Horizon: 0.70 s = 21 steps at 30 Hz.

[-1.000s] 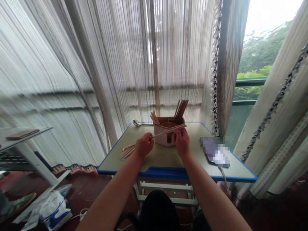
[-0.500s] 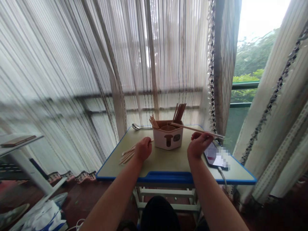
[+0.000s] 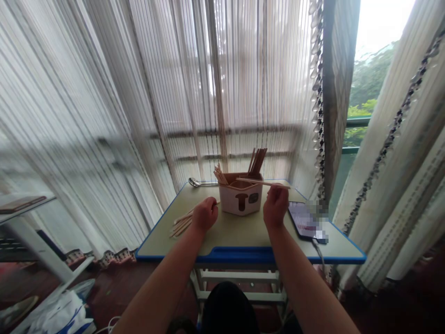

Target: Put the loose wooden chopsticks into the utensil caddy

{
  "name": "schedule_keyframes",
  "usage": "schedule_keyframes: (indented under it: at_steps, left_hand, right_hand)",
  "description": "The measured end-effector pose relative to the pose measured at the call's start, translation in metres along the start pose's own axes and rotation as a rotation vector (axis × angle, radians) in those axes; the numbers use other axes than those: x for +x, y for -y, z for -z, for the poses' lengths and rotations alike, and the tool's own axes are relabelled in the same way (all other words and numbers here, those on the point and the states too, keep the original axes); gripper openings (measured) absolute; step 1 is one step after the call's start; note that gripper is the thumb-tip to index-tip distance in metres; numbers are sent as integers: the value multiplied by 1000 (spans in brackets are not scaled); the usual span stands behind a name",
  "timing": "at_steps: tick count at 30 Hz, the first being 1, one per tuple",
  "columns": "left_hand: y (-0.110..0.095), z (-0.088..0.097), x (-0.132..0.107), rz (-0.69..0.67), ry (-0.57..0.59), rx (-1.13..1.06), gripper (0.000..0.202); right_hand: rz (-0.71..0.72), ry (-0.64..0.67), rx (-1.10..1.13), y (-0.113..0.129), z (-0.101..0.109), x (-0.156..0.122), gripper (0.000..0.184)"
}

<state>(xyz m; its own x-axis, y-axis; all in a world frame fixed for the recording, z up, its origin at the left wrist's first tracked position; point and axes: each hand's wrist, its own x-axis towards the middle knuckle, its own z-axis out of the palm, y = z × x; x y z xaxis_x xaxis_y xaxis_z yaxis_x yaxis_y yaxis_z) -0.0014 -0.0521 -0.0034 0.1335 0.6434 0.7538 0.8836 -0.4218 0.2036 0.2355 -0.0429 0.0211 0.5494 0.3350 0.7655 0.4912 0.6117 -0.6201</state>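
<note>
My left hand (image 3: 206,213) is closed over a bundle of light wooden chopsticks (image 3: 181,225), low above the left part of the table. Their ends fan out to its left, and one short tip shows at its right. Between the fingers of my right hand (image 3: 276,204) is a single chopstick (image 3: 259,182), held nearly level, its far end over the rim of a white and brown utensil holder (image 3: 229,202). Dark chopsticks (image 3: 257,161) stand in the holder's back right, and lighter thin sticks (image 3: 219,175) lean in its left corner.
A slotted metal spoon (image 3: 195,183) lies behind the holder's left side. To the right of my right hand is a phone (image 3: 299,220) with a cable (image 3: 320,253). The table's blue edge (image 3: 243,253) is nearest me; curtains (image 3: 194,93) hang behind.
My right hand has moved left toward the holder, turning, and its chopstick has shifted left, farther over the rim. My left hand stays almost in place on its bundle.
</note>
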Motion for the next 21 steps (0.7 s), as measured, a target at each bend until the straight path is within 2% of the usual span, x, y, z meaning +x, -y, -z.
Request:
schedule_keyframes:
  at_steps: [4, 7, 12, 16, 21]
  left_hand:
    - [2, 0, -1, 11, -1, 12, 10]
    - [3, -1, -1, 13, -4, 13, 10]
    - [2, -4, 0, 11, -9, 7, 9]
    - [-4, -4, 0, 5, 10, 14, 9]
    - [-7, -3, 0, 8, 15, 38, 8]
  right_hand:
    - [-25, -173, -56, 4, 4, 3, 22]
    - [7, -208, 1, 8, 6, 5, 21]
    - [87, -122, 23, 8, 7, 6, 22]
    - [35, -15, 49, 2, 6, 6, 27]
    - [-40, 43, 82, -3, 6, 7, 28]
